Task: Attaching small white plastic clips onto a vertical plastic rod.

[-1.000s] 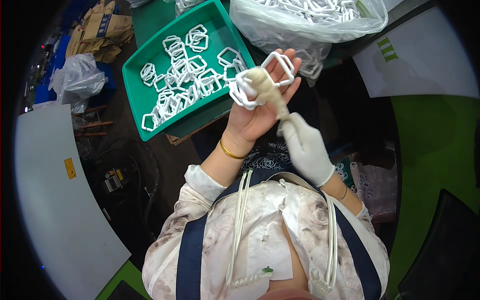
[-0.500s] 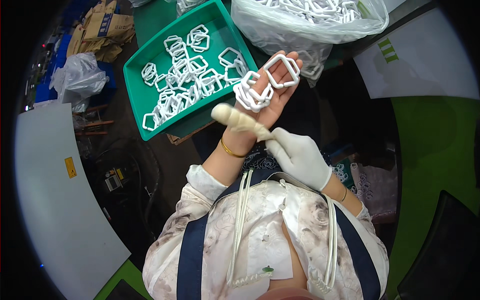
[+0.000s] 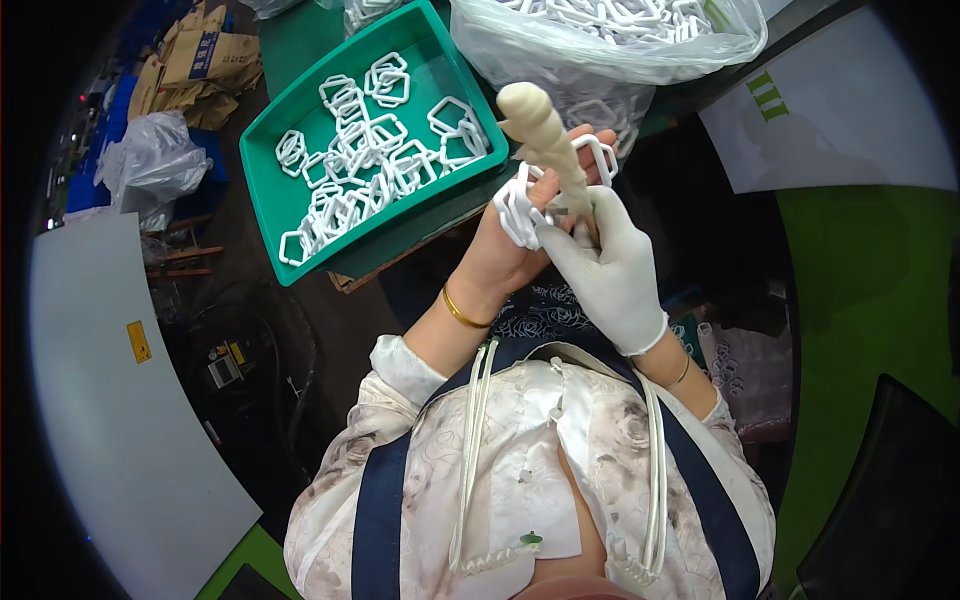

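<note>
My bare left hand [image 3: 510,250] is raised beside the green tray, with its fingers curled and the thumb over a bunch of white angular plastic rings [image 3: 517,212]. One larger ring [image 3: 600,155] shows at its fingertips. My right hand [image 3: 608,275], in a white glove, grips the narrow end of a cream-coloured, lumpy wrapped tool [image 3: 545,125]. The thick end of the tool points up and away, crossing in front of the left fingers. A small grey bit shows by the gloved thumb, too small to name. Part of the left palm is hidden behind the glove and tool.
A green tray [image 3: 385,222] holding many similar rings [image 3: 350,150] stands at the far left. A clear plastic bag [image 3: 610,65] full of white rings is behind my hands. Brown sacks [image 3: 205,60] lie at the far left, and white panels [image 3: 130,400] flank me.
The gloved right hand has moved up to the left hand, swinging the tool from pointing left to pointing up. The left hand has gone from open-palmed to curled round the rings.
</note>
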Available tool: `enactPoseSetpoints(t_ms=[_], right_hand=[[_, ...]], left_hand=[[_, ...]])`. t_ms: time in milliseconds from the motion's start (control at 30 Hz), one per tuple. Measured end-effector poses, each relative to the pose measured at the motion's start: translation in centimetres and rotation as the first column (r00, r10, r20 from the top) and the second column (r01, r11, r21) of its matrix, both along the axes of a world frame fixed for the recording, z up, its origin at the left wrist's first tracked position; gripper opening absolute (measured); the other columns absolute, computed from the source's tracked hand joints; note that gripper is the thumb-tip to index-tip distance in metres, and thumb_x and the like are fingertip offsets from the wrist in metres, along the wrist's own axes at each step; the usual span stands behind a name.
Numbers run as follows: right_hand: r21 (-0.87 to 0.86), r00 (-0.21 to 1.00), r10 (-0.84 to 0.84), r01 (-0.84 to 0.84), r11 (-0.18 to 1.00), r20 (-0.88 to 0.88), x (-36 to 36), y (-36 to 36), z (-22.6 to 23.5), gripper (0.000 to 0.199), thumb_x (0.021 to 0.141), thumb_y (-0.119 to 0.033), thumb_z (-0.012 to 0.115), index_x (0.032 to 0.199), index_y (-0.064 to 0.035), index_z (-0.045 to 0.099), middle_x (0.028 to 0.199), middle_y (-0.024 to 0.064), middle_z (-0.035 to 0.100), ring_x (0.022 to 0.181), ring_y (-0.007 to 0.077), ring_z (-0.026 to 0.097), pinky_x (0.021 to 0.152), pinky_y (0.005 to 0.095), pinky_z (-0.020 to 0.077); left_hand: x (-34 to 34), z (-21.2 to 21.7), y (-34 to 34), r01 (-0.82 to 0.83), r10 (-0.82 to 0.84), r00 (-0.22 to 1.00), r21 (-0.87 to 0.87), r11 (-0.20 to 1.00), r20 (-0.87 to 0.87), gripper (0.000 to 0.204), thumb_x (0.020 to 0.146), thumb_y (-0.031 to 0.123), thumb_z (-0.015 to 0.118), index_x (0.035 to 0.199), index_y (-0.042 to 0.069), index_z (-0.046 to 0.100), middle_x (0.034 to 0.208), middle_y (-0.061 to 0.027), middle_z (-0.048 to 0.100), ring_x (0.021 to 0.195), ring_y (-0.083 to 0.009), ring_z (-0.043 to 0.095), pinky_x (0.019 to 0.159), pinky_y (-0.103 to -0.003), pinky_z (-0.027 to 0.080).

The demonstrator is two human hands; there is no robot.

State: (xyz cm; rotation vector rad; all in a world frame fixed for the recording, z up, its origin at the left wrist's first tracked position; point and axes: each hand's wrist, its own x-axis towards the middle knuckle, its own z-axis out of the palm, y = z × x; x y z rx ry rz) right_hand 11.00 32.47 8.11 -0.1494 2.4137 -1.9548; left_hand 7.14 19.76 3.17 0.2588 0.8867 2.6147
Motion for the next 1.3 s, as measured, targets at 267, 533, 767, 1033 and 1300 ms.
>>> enactPoseSetpoints(t_ms=[267,533,767,1033,1300], right_hand=[[0.058,0.931,-0.340,0.350,0.935,-0.131,-1.1,1.0,-1.4,0.021,0.089,-0.006,0.076,0.104,-0.0042,0.061,0.072,-0.0071,0.042,0.063,0.0013,0.038,0.055,0.0209,0.0341],[0.046,0.997,-0.052,0.055,0.997,-0.059,0.1,0.0,-1.4,0.021,0.090,-0.010,0.075,0.105,-0.0021,0.064,0.069,-0.0061,0.045,0.063,0.0016,0.039,0.056,0.0217,0.0349],[-0.010,0.977,-0.175,0.177,0.984,0.121,-0.7,1.8,-1.0,0.009,0.093,-0.007,0.070,0.096,-0.0017,0.063,0.078,-0.0060,0.051,0.068,0.0006,0.039,0.060,0.0196,0.0325],[0.209,0.991,0.035,-0.062,0.976,0.129,0.2,2.6,-1.9,0.023,0.107,-0.016,0.048,0.101,0.0028,0.061,0.079,0.0123,0.063,0.072,0.0152,0.059,0.069,0.0296,0.0465],[0.338,0.939,0.331,-0.344,0.876,0.096,1.5,1.5,-1.6,0.015,0.102,-0.013,0.054,0.100,0.0001,0.061,0.076,0.0166,0.063,0.066,0.0280,0.066,0.064,0.0357,0.0495]], left_hand=[[0.4,-0.6,-0.4,-0.042,0.003,0.972,0.163,0.986,0.234,0.054,0.104,0.024,0.060,0.150,0.003,0.043,0.151,-0.0148,0.049,0.139,-0.0256,0.048,0.116,-0.040,0.040],[0.3,-1.2,-0.4,0.013,-0.037,0.979,0.117,0.993,0.200,0.061,0.106,0.025,0.055,0.156,0.002,0.030,0.160,-0.0160,0.038,0.144,-0.0287,0.043,0.120,-0.042,0.037],[0.6,-0.8,-1.3,0.025,-0.097,0.969,0.301,0.953,0.225,0.054,0.106,0.016,0.051,0.155,0.002,0.033,0.160,-0.0169,0.037,0.145,-0.0280,0.041,0.121,-0.043,0.035],[0.1,-0.9,-1.4,-0.041,-0.064,0.963,0.377,0.925,0.262,0.059,0.103,0.010,0.054,0.156,0.000,0.030,0.164,-0.0188,0.029,0.150,-0.0325,0.031,0.126,-0.047,0.027],[-0.4,-0.4,-1.5,-0.053,0.000,0.975,0.236,0.970,0.222,0.053,0.104,0.007,0.050,0.155,0.003,0.035,0.161,-0.0172,0.036,0.143,-0.0269,0.044,0.122,-0.041,0.034]])
